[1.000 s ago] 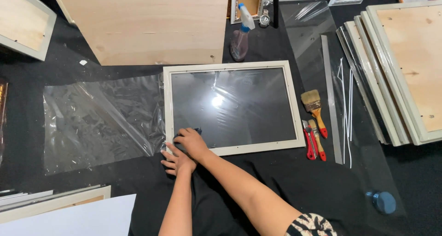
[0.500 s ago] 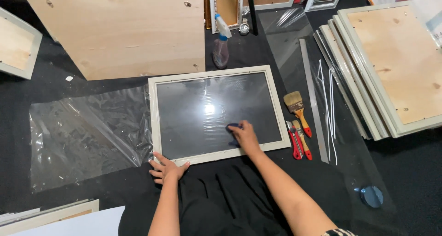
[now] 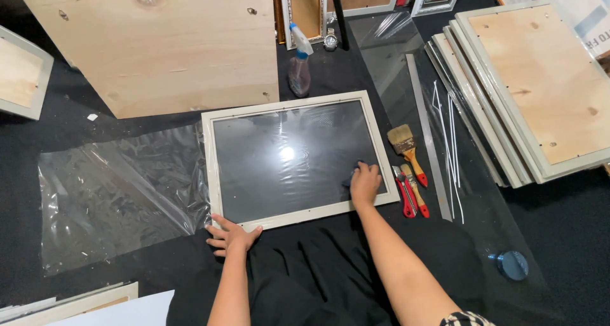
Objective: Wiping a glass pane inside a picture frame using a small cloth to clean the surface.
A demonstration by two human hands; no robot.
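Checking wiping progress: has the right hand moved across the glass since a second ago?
Yes. The right hand went from the frame's lower-left corner to its lower-right.

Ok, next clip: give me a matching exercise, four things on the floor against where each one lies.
Things:
1. pale wooden picture frame with glass
2. clear spray bottle with white trigger
3. crinkled clear plastic sheet
4. wooden-handled paintbrush

Places:
A. just right of the frame, above the red-handled tools
B. left of the frame
C. under both hands: left hand at its bottom-left corner, right hand on the glass
D. just beyond the frame's far edge

Pairs: 1-C, 2-D, 3-B, 4-A
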